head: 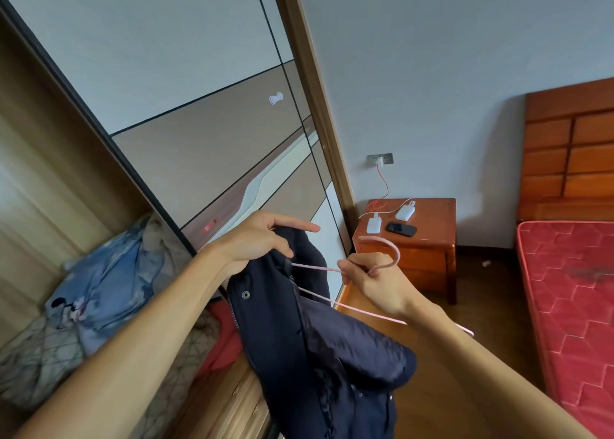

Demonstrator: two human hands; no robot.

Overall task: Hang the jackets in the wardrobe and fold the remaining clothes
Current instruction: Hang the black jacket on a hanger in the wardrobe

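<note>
- Fingers (299,227) of left hand (255,242): curled round the collar of the navy jacket (315,339), index finger stretched straight over the top.
- Fingers (352,269) of right hand (372,282): pinched on the pink hanger (315,268) just below its hook, which stands above the knuckles.
- Hanger: one wire runs into the jacket's neck opening; another passes by the right wrist.
- Jacket: held in the air before the open wardrobe (50,156), body drooping down (snap and zip showing).
- Wardrobe: bedding (109,272) piled inside; sliding door (199,73) beside it.
- Nightstand (432,249): phone (401,229) and two white chargers (373,224) on top.
- Red mattress (571,289): far right.
</note>
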